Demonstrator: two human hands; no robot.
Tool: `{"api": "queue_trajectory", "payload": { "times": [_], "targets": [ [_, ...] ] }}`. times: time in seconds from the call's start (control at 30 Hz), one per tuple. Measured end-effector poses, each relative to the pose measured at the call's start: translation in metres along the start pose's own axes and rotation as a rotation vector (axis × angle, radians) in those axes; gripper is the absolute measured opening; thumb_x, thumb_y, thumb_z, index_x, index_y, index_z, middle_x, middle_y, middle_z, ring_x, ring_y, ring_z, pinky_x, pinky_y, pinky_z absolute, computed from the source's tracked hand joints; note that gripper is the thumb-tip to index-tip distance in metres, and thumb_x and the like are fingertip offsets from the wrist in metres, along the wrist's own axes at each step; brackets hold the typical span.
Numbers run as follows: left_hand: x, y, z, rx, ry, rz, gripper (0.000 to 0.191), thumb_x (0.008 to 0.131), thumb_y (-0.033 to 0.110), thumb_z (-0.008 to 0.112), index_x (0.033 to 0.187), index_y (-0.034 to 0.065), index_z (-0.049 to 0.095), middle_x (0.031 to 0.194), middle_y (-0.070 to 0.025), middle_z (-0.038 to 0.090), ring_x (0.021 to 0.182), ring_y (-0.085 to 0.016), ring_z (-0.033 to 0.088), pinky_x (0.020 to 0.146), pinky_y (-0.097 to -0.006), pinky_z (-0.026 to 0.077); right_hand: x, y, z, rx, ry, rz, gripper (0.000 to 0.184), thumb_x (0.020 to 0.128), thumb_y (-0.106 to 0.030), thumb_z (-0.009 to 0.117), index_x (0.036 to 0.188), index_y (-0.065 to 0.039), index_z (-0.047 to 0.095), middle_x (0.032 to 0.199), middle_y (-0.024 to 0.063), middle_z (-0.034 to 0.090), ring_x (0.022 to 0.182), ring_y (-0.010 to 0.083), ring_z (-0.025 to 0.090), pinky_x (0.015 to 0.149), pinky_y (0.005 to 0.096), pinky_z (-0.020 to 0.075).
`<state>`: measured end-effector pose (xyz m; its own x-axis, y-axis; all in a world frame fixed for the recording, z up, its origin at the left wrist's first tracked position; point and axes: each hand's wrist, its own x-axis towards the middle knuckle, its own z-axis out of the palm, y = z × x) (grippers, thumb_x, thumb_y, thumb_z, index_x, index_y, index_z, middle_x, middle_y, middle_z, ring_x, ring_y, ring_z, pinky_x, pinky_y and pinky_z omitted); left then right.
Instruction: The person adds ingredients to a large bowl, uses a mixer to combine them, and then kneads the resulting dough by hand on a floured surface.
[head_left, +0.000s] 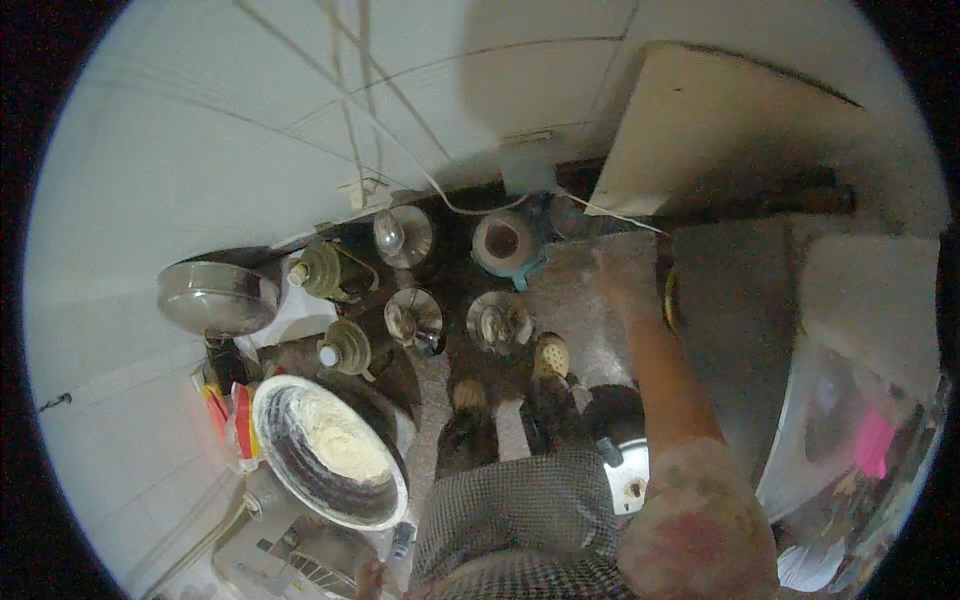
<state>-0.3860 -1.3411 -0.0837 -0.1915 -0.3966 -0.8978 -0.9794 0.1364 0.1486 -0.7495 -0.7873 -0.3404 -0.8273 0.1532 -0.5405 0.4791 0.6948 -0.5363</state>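
My right arm stretches forward over the floor. My right hand (611, 274) is blurred, and whether it holds anything cannot be made out. Nearest to it on the left is a round vessel with a light blue handle (510, 262). Low at the bottom edge, a small part of my left hand (369, 579) shows beside a wire rack (319, 574); its fingers are hidden. A wide basin (274, 390) with pale flour (337, 439) in it stands to the left of my lap.
Two green flasks (349, 349) and several shiny metal vessels (499, 322) stand ahead on the floor. A metal pot (217, 296) is at the left wall. A tan board (720, 127) leans at the right. Cables hang ahead. A white appliance (628, 480) sits beside my right leg.
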Motion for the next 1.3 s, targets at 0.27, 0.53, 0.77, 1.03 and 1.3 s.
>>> {"api": "queue_trajectory", "payload": {
  "times": [0.27, 0.53, 0.77, 1.03, 1.3],
  "targets": [
    [0.035, 0.046, 0.045, -0.042, 0.091, -0.290, 0.032, 0.079, 0.017, 0.054, 0.107, 0.0018, 0.049, 0.079, -0.0036, 0.054, 0.064, -0.011, 0.049, 0.055, -0.0246, 0.041, 0.228, -0.013, 0.055, -0.262, 0.468, -0.267, 0.035, 0.077, -0.029, 0.053, 0.100, -0.004, 0.053, 0.102, 0.0184, 0.053, 0.095, 0.0333, 0.050, 0.078, 0.0399, 0.0403],
    [0.094, 0.108, 0.052, -0.001, -0.012, -0.205, 0.033, 0.079, 0.019, 0.055, 0.108, 0.0030, 0.049, 0.079, -0.0037, 0.054, 0.064, -0.012, 0.050, 0.055, -0.0252, 0.042, 0.187, -0.015, 0.042, -0.548, 0.281, -0.273, 0.023, 0.075, -0.020, 0.052, 0.093, -0.005, 0.057, 0.096, 0.0161, 0.054, 0.091, 0.0315, 0.050, 0.070, 0.0433, 0.0420],
    [0.113, 0.158, 0.056, -0.033, -0.093, -0.018, 0.035, 0.079, 0.020, 0.056, 0.108, 0.0041, 0.048, 0.079, -0.0039, 0.054, 0.065, -0.013, 0.051, 0.054, -0.0257, 0.042, -0.001, -0.113, -0.181, -0.176, 0.733, -0.549, 0.028, 0.070, -0.012, 0.058, 0.096, -0.003, 0.053, 0.096, 0.0180, 0.051, 0.091, 0.0338, 0.047, 0.077, 0.0421, 0.0388],
    [0.089, 0.111, 0.029, -0.330, -0.114, 0.073, 0.036, 0.078, 0.021, 0.057, 0.109, 0.0053, 0.048, 0.079, -0.0041, 0.054, 0.066, -0.014, 0.052, 0.053, -0.0263, 0.042, 0.019, -0.102, -0.362, -1.073, 0.607, -0.412, 0.038, 0.074, -0.010, 0.050, 0.111, -0.006, 0.045, 0.106, 0.0149, 0.049, 0.099, 0.0320, 0.047, 0.083, 0.0410, 0.0389],
    [0.012, -0.038, 0.024, -0.319, -0.021, 0.041, 0.041, 0.078, 0.025, 0.058, 0.112, 0.0047, 0.047, 0.081, -0.0057, 0.058, 0.062, -0.013, 0.053, 0.051, -0.0249, 0.042, -0.054, -0.166, -0.350, -1.388, 0.074, -0.369, 0.041, 0.087, -0.026, 0.039, 0.124, -0.011, 0.036, 0.125, 0.0067, 0.040, 0.113, 0.0181, 0.041, 0.090, 0.0324, 0.0362]
  ]
}}
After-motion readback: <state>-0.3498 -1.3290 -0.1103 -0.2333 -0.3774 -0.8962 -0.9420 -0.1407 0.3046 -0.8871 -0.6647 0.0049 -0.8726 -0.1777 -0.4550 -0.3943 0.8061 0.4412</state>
